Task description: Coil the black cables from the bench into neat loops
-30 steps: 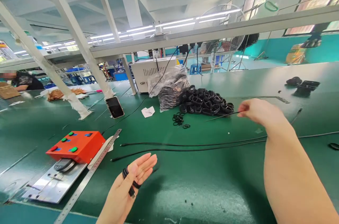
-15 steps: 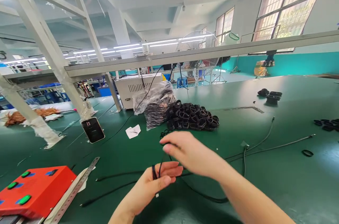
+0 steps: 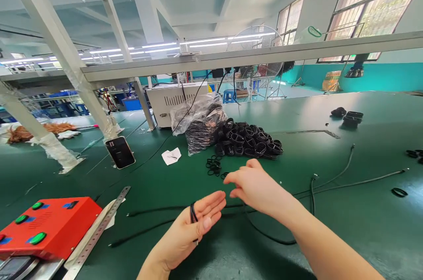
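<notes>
Along the green bench [image 3: 76,183], from the left, come a red box [image 3: 49,227] with round green buttons, a steel ruler [image 3: 95,236] and, further back, a phone [image 3: 120,152] lying flat. The left hand [image 3: 187,231] lies open, palm up, a thin black loop [image 3: 192,214] draped over its fingers and not gripped. The right hand [image 3: 256,189] has just drawn away and now hovers apart from it, empty, its fingers loosely curled. Beyond them lie small black rings [image 3: 213,166], a glossy plastic bag [image 3: 200,128] and a heap of thick rubber rings [image 3: 249,141]. Further right, a long black cable [image 3: 363,178] curves across the smooth bench.
</notes>
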A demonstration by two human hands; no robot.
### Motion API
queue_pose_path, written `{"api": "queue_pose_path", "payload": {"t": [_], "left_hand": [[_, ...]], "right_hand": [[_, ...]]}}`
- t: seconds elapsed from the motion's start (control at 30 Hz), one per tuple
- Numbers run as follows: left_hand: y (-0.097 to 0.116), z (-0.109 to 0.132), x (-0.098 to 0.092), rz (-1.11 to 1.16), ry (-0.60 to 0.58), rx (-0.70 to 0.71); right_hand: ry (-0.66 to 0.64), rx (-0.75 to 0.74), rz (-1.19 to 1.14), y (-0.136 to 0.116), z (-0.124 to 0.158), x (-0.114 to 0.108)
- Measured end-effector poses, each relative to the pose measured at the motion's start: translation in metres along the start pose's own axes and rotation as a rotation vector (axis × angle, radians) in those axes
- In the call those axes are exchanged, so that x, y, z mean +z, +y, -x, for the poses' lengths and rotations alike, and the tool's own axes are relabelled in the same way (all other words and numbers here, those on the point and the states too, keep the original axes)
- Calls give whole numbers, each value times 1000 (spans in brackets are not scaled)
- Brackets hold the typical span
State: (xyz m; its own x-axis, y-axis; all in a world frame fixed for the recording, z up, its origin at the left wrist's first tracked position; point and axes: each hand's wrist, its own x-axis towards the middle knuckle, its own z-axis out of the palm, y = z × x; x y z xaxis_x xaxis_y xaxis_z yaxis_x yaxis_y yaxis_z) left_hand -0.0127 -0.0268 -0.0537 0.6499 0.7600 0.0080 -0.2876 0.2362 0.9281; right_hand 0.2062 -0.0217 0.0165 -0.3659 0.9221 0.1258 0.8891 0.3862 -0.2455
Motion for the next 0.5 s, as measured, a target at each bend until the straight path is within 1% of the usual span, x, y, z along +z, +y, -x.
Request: {"api": "queue_pose_path", "payload": {"t": [0.07, 0.1, 0.17, 0.2, 0.23, 0.3, 0.4, 0.43, 0.5], "left_hand": [[4, 2, -3, 32, 8, 4], [5, 2, -4, 39, 4, -3], [4, 3, -4, 41, -15, -37], [2, 4, -4, 36, -12, -61], [-1, 4, -3, 25, -1, -85], [-9, 6, -2, -2, 38, -128], [-20, 6, -1, -12, 75, -153], [-21, 5, 0, -3, 72, -154], [-22, 3, 4, 30, 54, -142]], "right_hand": [[33, 75, 113, 2, 2, 1], [68, 68, 129, 0, 2, 3], [148, -61, 72, -9, 0, 10], [170, -152, 7, -16, -1, 15], [161, -237, -66, -24, -2, 19], [64, -339, -190, -37, -5, 28], [-146, -360, -293, -47, -7, 33], [-188, -358, -315, -48, -7, 33], [-215, -354, -375, -45, -7, 30]]}}
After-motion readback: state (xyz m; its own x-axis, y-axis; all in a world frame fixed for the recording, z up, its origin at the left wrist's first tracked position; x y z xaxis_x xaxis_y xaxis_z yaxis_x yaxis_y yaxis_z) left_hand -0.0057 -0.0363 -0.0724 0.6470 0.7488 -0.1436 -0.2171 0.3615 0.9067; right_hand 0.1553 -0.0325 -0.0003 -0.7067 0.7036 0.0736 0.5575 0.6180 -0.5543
